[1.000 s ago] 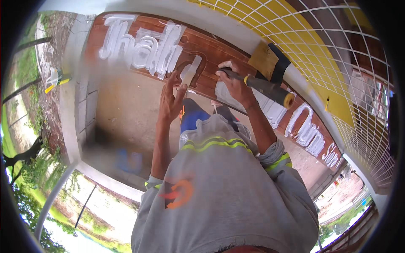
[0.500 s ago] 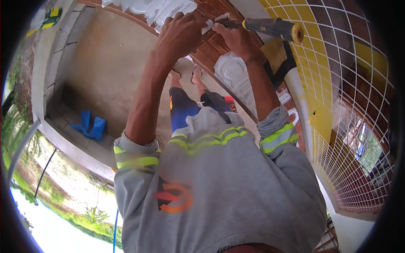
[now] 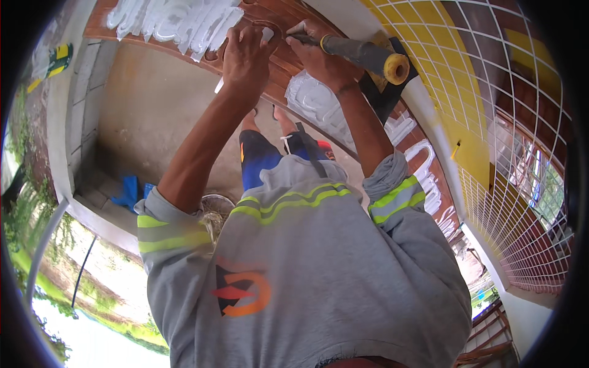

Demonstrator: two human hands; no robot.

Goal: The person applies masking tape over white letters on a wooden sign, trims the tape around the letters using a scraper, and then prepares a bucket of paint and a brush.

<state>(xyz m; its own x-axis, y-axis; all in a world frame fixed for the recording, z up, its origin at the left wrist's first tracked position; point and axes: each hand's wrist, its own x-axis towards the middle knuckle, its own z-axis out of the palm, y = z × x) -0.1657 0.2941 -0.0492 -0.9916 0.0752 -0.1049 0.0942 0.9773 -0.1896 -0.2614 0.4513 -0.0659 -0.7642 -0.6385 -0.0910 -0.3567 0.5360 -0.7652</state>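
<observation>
My right hand [image 3: 322, 61] is closed round a tool with a thick black handle [image 3: 362, 54], a yellow collar and a yellow end. The handle's end points to the right and toward me, and its working end is hidden at my fingers. My left hand [image 3: 246, 64] is beside it, fingers bent over a brown carved wooden panel [image 3: 261, 11]. A small white piece [image 3: 267, 34] shows at its fingertips and a white edge [image 3: 219, 84] sticks out past its other side; I cannot tell whether they are one thing. White paste [image 3: 178, 24] lies in thick strokes on the panel.
More white paste [image 3: 316, 98] covers the panel beyond my right wrist. A white metal grid [image 3: 485, 92] and a yellow wall [image 3: 423, 37] rise on the right. Blue boots [image 3: 129, 191] stand by the low wall at left, partly behind my sleeve. A wire-rimmed object [image 3: 216, 205] is under my left arm.
Both hands, the tool and the panel now appear farther left in view. The black handle's end has swung lower and toward me. More of the pasted panel shows at right.
</observation>
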